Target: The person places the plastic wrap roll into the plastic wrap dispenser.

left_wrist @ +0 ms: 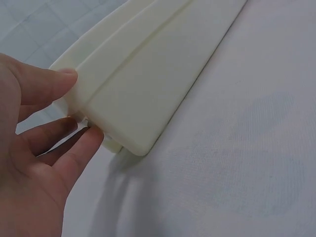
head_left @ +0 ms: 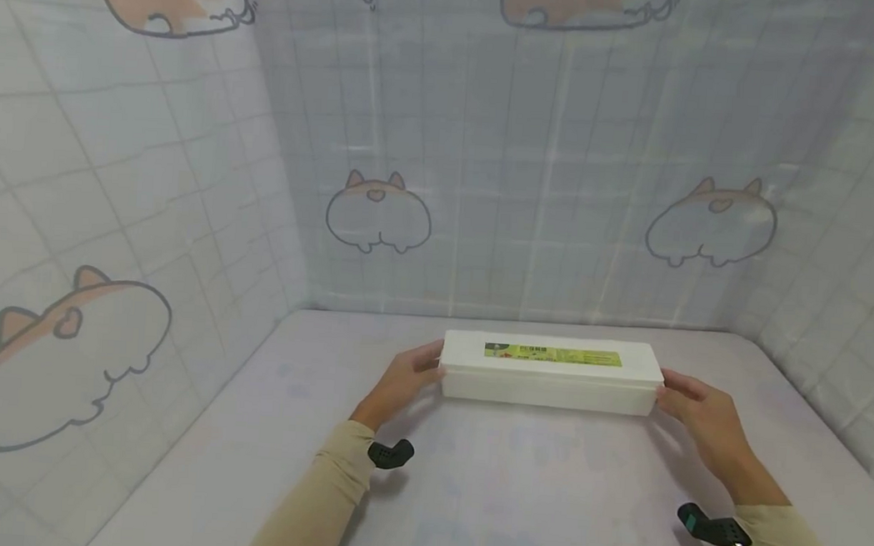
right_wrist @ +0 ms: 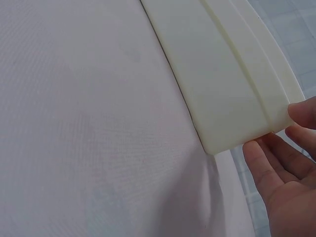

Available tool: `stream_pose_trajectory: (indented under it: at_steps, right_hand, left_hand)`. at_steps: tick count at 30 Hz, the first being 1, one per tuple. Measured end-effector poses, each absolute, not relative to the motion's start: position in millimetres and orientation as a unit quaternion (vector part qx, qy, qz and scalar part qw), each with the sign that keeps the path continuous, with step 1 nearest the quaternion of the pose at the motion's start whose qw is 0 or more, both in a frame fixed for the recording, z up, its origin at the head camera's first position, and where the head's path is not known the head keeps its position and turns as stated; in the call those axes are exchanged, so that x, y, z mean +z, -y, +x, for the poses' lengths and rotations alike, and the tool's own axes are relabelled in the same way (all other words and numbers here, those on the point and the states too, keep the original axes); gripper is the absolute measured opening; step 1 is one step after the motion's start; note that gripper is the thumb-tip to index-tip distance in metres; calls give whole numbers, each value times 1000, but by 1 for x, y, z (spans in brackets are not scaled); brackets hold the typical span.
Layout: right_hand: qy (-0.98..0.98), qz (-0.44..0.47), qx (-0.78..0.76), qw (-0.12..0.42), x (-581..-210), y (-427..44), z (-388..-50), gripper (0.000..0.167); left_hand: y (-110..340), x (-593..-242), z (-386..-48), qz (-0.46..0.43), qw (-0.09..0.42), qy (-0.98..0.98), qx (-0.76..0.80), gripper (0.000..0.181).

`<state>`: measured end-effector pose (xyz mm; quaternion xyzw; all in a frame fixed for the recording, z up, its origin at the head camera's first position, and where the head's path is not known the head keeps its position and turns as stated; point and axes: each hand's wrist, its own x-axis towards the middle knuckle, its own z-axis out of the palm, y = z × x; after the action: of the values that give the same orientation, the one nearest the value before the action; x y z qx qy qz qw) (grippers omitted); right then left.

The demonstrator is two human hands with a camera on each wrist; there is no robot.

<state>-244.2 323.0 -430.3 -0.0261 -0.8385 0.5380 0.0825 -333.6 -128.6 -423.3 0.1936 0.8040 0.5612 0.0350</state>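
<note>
A long white lidded box [head_left: 550, 390] lies crosswise on the table, a yellow-green printed label on its top. At its left end my left hand [head_left: 404, 379] holds it with bent fingers; in the left wrist view the thumb [left_wrist: 61, 81] rests on the lid's corner and the fingertips touch the end below. My right hand [head_left: 706, 415] holds the opposite end. Seen from the right wrist, that thumb [right_wrist: 302, 112] is at the lid's edge, with bent fingers against the end face. The lid sits on the box, and a seam runs along the front.
The table [head_left: 513, 495] has a pale, faintly patterned cloth. White grid-patterned curtains with corgi drawings enclose the back [head_left: 513, 253] and both sides. Dark wrist devices sit at the left cuff [head_left: 391, 454] and right cuff [head_left: 714, 528].
</note>
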Motion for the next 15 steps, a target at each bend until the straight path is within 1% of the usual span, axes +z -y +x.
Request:
stream_pose_trajectory:
  at_steps: [3,8,15]
  right_hand:
    - [842,-25,531,89,-429,-324,-244,62]
    - [834,-22,544,94,-429,-326,-244,62]
    - [829,-19,549,104,-425,-331,-245,60]
  left_hand:
    - [129,-423,-334,194,37,-800,567,55]
    - [131,-422,-333,169,37,-806,565,51]
    - [131,-417,-333,161,19,-806,570,45]
